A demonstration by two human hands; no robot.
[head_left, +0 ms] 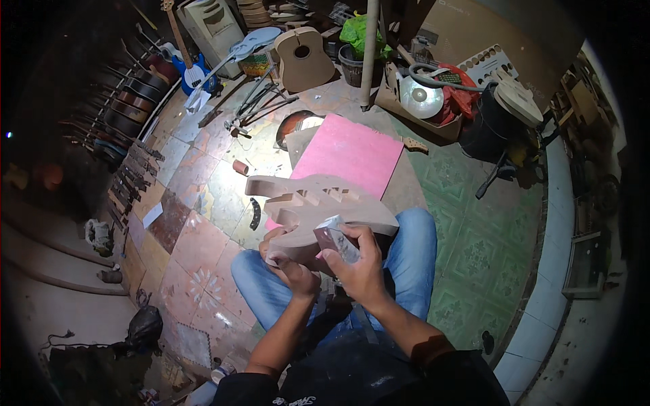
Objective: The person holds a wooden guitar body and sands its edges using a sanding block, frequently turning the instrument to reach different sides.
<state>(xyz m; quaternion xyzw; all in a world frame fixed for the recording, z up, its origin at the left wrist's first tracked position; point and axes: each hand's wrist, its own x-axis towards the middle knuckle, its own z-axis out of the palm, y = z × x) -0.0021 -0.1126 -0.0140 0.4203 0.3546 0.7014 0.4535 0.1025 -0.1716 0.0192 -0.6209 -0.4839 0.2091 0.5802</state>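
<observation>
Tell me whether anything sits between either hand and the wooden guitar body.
Only the block does: the right hand holds it over the near edge of the guitar body. The left hand grips the body's near left horn, with nothing visible in between.

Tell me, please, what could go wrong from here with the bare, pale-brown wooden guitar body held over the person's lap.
No clamp shows on the bare, pale-brown wooden guitar body, so if the left hand loosened, it might slip toward the patterned tile floor.

The grey-white rectangular block in the right hand has straight edges close to the wood; tilting it could leave a mark.
</observation>
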